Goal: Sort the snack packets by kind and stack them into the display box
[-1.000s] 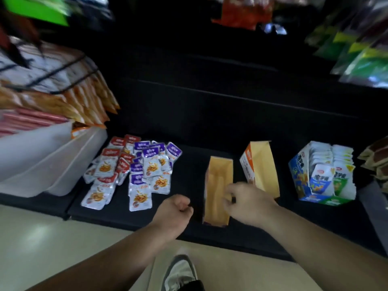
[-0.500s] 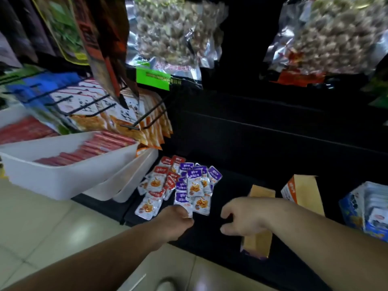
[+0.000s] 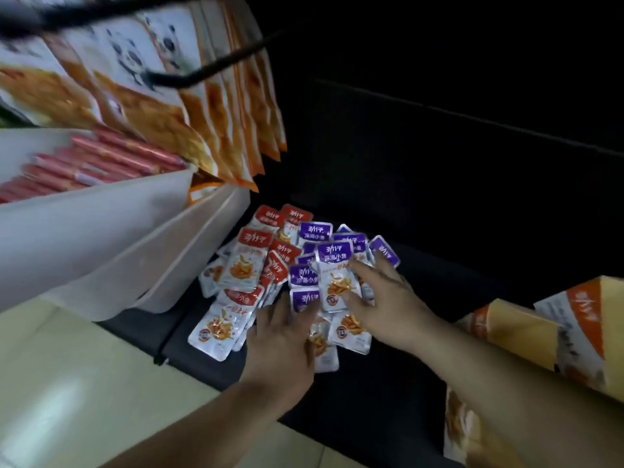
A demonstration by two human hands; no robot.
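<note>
On the dark counter [image 3: 388, 403], left of centre: a loose pile of small snack packets, overlapping, not yet sorted into stacks. The red-topped packets [image 3: 248, 261] lie mostly on the left side of the pile, against the white bin [image 3: 101, 238]. The purple-topped packets [image 3: 337, 261] lie mostly on the right side. The two kinds touch and overlap along the middle.

Left hand [image 3: 280, 339]: reaches in from the near edge, fingers straight and relaxed, laid flat on the near purple-topped packets. It grasps nothing.

Right hand [image 3: 385, 298]: fingers straight and spread, index finger along the right edge of the topmost purple-topped packet, thumb at its near corner. It touches the packet without closing on it.

Two cardboard display boxes lie at the right, well apart from the pile. The orange-striped box [image 3: 587, 332] sits at the frame's right edge. The second box [image 3: 506, 336] is just left of it, partly hidden by the right forearm. No packets are visible in either.

The white bin holds red sausage sticks [image 3: 101, 160]. Orange-and-white bags [image 3: 169, 96] hang above it. Pale floor tiles [image 3: 67, 383] lie near left.
</note>
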